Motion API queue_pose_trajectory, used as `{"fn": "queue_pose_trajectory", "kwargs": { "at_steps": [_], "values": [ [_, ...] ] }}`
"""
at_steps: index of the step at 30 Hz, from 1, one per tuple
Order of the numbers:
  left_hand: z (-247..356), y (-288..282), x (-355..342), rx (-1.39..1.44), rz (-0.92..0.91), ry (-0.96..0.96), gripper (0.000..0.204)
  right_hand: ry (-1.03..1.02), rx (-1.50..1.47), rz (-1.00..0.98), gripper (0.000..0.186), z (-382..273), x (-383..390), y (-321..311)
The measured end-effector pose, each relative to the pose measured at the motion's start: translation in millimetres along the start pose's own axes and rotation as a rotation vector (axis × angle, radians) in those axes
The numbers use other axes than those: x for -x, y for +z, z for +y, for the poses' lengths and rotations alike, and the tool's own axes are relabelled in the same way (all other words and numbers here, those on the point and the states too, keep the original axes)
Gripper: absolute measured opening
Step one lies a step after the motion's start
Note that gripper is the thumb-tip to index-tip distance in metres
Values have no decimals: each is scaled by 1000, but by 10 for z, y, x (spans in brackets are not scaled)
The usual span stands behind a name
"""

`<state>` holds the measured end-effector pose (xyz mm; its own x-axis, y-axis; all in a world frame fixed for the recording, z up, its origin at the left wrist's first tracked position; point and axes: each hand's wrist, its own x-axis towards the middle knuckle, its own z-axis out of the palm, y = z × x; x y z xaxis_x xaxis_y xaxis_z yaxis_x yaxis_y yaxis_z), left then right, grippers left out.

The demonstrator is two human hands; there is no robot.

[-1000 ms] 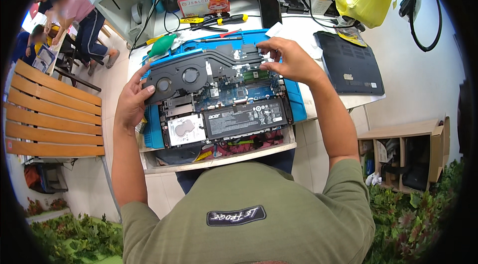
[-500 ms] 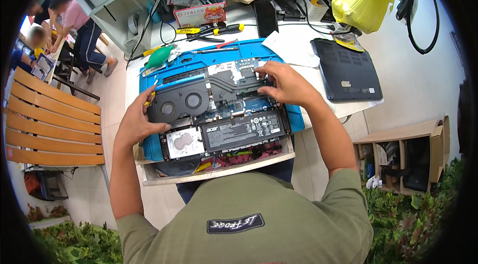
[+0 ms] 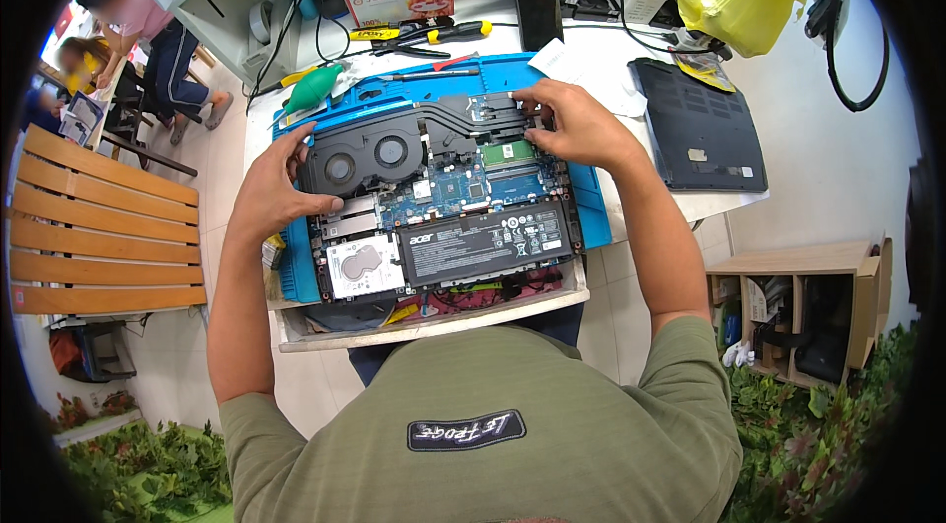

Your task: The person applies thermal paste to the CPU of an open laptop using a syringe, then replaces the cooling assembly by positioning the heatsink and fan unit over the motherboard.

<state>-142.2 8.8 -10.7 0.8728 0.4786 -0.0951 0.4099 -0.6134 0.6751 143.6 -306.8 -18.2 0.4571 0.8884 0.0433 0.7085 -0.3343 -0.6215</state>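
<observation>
Two grips: your left hand (image 3: 280, 186) clamps one end of the cooling assembly (image 3: 367, 157); your right hand (image 3: 583, 131), digits apart, is at the other, hold unclear.
Cooling assembly: over the laptop's (image 3: 483, 249) rear.
Room: tabletop (image 3: 617, 214) between blue mat (image 3: 589, 200) and black cover (image 3: 700, 129).

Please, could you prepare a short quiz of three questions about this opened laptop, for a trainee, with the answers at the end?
1. Multiple choice: which of these is nearest the left hand?
a) the yellow bag
b) the twin-fan cooling unit
c) the dark vented panel

2. True or false: from the wearer's view, the black battery lies to the right of the silver drive.

3. Fill in the colour: the laptop rests on a ____ mat.

Key: 1. b; 2. true; 3. blue.
</observation>
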Motion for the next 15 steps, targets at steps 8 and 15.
{"fn": "queue_pose_trajectory", "kwargs": {
  "at_steps": [8,15],
  "values": [
    [1,8,-56,-63,20,39,113,-61,43,62,50,139,-84,-7],
    [168,-66,-103,-112,57,54,113,-67,4,130,50,101,-122,-148]
  ]
}}
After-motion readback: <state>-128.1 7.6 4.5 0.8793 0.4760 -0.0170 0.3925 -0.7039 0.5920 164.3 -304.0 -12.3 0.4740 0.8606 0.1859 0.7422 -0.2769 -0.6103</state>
